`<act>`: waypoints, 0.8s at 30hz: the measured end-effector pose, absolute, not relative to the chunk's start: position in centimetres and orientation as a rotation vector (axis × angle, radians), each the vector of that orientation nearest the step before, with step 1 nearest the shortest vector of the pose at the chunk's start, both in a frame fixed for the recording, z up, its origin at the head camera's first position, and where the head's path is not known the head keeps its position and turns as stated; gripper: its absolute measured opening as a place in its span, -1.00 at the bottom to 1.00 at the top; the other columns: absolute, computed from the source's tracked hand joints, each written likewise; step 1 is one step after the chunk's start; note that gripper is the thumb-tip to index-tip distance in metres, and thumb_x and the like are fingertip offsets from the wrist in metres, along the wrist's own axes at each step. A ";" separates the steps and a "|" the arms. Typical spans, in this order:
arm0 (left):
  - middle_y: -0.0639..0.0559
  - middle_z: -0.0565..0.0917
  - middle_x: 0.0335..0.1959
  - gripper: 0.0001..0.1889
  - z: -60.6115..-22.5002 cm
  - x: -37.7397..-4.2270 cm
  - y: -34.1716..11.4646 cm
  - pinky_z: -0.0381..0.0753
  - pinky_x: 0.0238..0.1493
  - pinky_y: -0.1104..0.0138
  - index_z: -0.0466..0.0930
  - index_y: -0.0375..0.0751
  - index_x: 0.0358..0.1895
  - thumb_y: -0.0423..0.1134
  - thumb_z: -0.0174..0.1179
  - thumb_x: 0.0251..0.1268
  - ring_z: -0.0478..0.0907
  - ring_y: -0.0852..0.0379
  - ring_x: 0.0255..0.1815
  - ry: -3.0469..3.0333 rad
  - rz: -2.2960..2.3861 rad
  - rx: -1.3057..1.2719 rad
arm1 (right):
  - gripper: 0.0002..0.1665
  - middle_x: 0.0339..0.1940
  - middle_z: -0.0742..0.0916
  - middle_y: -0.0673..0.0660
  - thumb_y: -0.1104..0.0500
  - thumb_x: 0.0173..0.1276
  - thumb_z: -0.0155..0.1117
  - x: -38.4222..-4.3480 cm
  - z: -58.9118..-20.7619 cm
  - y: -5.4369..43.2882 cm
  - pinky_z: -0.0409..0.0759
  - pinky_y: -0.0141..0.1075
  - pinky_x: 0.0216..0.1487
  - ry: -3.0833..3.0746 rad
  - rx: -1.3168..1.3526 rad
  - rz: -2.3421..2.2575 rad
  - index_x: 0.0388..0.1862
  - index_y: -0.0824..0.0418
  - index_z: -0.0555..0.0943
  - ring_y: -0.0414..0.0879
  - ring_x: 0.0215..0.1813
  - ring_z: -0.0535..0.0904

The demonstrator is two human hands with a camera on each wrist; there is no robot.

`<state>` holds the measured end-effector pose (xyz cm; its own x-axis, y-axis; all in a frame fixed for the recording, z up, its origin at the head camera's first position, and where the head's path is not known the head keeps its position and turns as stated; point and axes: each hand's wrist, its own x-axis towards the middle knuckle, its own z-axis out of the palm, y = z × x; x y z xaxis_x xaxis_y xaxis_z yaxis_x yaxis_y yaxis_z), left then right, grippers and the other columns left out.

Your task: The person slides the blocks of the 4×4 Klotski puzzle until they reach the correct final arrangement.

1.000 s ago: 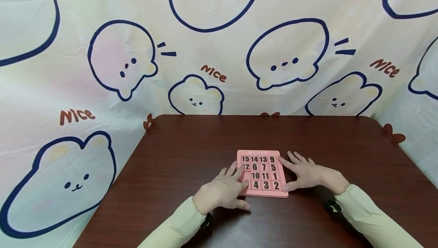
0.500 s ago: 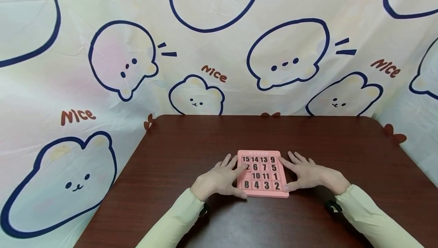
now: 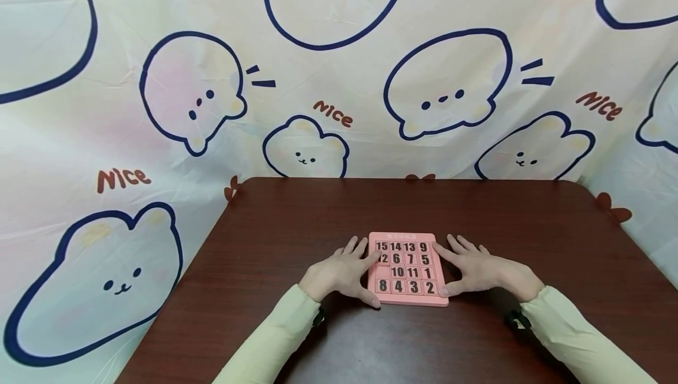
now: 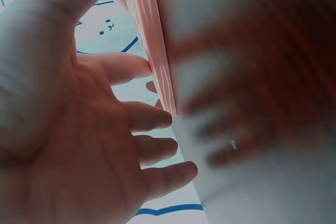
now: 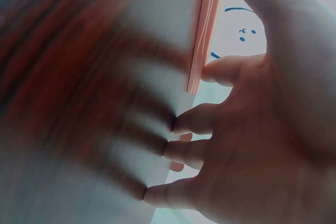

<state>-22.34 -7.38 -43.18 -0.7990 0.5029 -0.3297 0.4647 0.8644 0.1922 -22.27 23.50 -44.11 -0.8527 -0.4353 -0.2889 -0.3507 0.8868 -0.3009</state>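
Note:
A pink sliding number puzzle lies flat on the table between both hands. Its tiles carry black numerals, and the gap is at the left, between tile 12 and tile 8. The left hand is spread at the puzzle's left side. Its index fingertip rests on tile 12, partly covering it, while the thumb reaches the lower left corner. On the opposite side, the right hand has its index fingertip and thumb against the right edge. Its other fingers extend past the puzzle, their tips on the tabletop.
The dark brown wooden table has a glossy surface. Behind it and along its sides hangs a pale curtain printed with cartoon bears and lettering. Black straps show at the wrists, below light green sleeves.
The left hand has drawn back from the lower left tiles, uncovering tile 8, and its index finger has come onto tile 12. The right hand and the puzzle have stayed in place.

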 end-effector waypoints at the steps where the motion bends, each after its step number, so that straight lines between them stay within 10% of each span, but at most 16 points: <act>1: -0.08 -0.13 0.64 0.15 -43.2 -22.3 -7.4 0.05 0.56 -0.01 -0.02 0.22 0.58 0.43 0.36 -0.11 -0.26 -0.10 0.65 2.665 0.142 0.718 | 0.32 0.55 0.10 0.51 -0.53 0.02 0.30 -22.2 -44.1 23.5 -0.01 0.53 0.29 2.703 -0.583 -0.341 0.60 0.08 0.07 0.50 0.55 -0.08; 24: -0.20 0.16 0.55 -0.31 -42.6 -20.8 -6.8 0.30 0.42 -0.07 0.38 0.03 0.23 0.18 0.41 0.06 0.06 -0.20 0.58 2.733 0.090 0.884 | 0.31 0.56 0.11 0.50 -0.54 0.02 0.28 -22.1 -44.1 23.5 0.00 0.53 0.29 2.712 -0.593 -0.335 0.60 0.09 0.08 0.49 0.55 -0.06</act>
<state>-20.76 -6.78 -42.58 -0.7784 0.5829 -0.2331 0.5664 0.8122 0.1398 -22.14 23.52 -44.11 -0.8536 -0.4400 -0.2788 -0.3589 0.8847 -0.2975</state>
